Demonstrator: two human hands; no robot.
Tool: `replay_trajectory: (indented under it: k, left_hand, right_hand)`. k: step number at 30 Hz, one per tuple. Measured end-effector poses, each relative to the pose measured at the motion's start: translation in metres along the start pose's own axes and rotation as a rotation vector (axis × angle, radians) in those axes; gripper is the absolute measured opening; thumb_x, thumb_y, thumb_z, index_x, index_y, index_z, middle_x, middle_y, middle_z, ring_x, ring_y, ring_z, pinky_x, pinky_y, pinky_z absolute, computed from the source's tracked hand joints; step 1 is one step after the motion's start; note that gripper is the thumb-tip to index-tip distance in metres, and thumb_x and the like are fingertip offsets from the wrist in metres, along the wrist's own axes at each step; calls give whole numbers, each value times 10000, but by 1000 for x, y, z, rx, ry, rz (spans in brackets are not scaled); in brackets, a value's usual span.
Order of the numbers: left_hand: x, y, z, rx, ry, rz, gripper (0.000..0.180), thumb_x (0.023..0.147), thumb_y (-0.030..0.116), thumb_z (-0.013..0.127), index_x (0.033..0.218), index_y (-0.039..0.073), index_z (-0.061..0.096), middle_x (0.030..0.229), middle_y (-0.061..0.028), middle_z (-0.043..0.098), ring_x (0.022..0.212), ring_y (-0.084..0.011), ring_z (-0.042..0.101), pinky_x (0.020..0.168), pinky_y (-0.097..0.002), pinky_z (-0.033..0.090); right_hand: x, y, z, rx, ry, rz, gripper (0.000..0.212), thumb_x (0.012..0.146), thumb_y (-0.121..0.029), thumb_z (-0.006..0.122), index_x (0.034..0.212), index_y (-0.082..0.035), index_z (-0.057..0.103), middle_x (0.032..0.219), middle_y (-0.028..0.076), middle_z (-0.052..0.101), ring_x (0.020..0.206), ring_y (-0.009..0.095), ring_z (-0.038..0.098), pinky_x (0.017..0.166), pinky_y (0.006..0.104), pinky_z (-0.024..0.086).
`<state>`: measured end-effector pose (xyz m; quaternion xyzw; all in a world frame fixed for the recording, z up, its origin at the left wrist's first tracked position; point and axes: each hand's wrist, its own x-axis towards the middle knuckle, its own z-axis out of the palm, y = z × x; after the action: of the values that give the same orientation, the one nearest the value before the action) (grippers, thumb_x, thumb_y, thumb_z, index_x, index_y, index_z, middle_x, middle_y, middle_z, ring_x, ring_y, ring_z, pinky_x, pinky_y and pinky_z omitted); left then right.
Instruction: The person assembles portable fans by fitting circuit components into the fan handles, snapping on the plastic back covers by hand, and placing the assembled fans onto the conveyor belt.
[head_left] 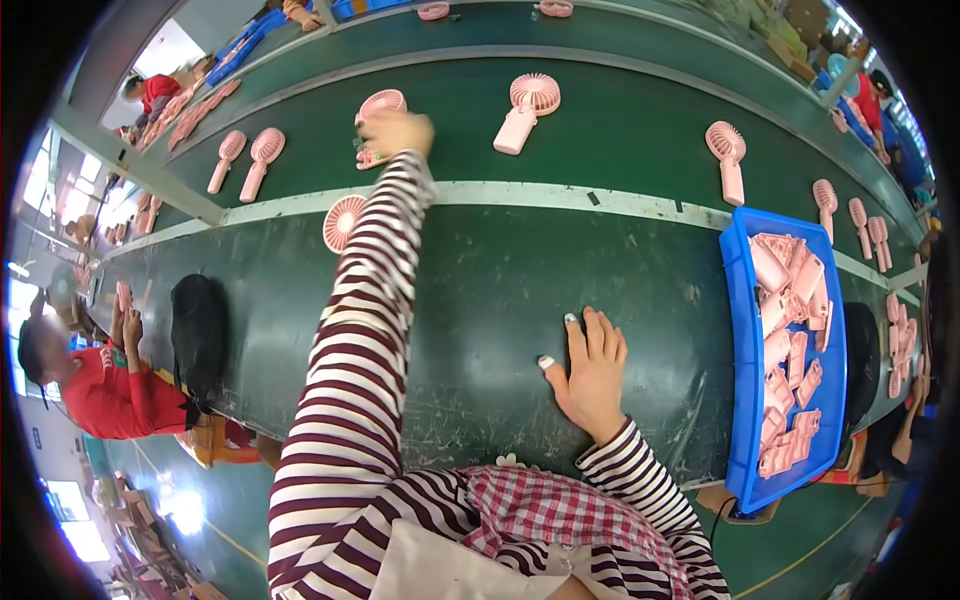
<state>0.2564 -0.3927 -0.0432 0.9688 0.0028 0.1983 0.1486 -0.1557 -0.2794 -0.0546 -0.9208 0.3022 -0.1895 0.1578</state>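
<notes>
My left hand point(397, 133), blurred, reaches out to the far belt. It is closed over the middle of a pink handheld fan point(381, 101), covering much of its handle; small green and pink parts show below the fingers. Near my left forearm a round pink fan head point(344, 223) lies on the table, partly hidden by the sleeve. My right hand point(592, 375) rests on the green tabletop point(490, 330) with fingers extended and thumb apart, holding nothing. White coverings show on the thumb tip and one fingertip.
A blue bin point(741, 330) of pink fan casings point(790, 285) stands at the table's right end. More pink fans point(535, 95) lie spaced along the belt point(620, 130) beyond a pale rail point(560, 196). A black chair back point(198, 335) and a person in red point(110, 390) are at left.
</notes>
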Motion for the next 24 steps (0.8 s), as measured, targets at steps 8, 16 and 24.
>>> replay_trajectory:
  k: [8,16,24]
  left_hand:
    - [69,-52,42,-176,-447,16,536,785,420,509,1168,46,535,1250,-179,448,1170,-323,413,928,-444,377]
    - [-7,-24,-32,-1460,-842,25,209,766,115,587,874,-64,600,756,-125,611,529,-172,568,430,-264,442]
    - [-101,-102,-158,-1443,-1632,507,244,791,214,539,842,-23,571,841,-123,591,559,-150,513,545,-260,450]
  right_hand:
    - [3,-7,-2,-18,-73,14,585,757,-319,614,1200,21,441,1288,226,359,1194,392,323,991,530,234]
    - [-7,-5,3,-7,-2,-7,555,779,-338,582,1186,17,456,1300,214,353,1208,385,314,1002,523,217]
    - [13,14,-25,1327,242,614,527,897,-410,463,1176,36,485,1136,180,539,1013,269,547,875,367,434]
